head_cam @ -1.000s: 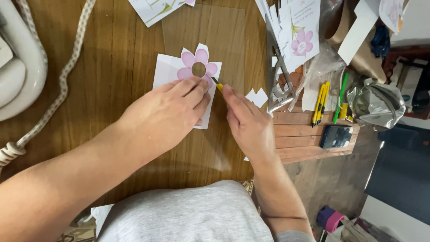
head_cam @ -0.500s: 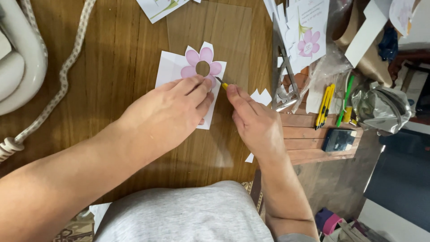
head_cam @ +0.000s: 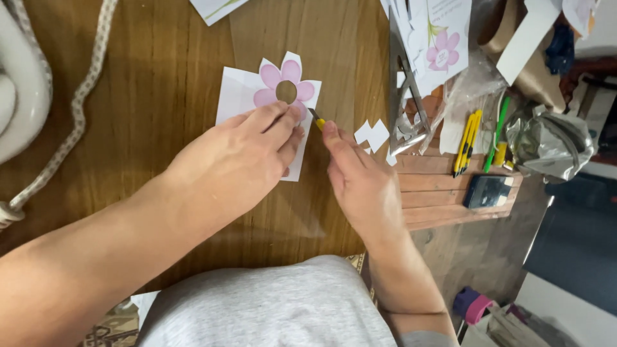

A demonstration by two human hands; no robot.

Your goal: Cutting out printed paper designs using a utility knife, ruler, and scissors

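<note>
A white sheet printed with a pink flower [head_cam: 283,83] lies on the wooden table [head_cam: 160,96]; the flower's centre is a cut-out hole. My left hand [head_cam: 238,160] presses flat on the sheet's lower part, fingertips just below the flower. My right hand [head_cam: 360,180] grips a yellow craft knife [head_cam: 317,120], its blade tip touching the paper at the flower's lower right petal. Most of the knife is hidden inside the hand.
Small white paper scraps [head_cam: 371,133] lie right of the knife. A metal set square [head_cam: 403,96], another flower print [head_cam: 443,45], yellow and green pens [head_cam: 472,135], a dark box [head_cam: 487,191] and crumpled foil [head_cam: 546,144] crowd the right. A braided rope [head_cam: 77,109] runs along the left.
Both hands and the sheet stay in almost the same place; the knife tip has shifted slightly along the flower's lower right edge.
</note>
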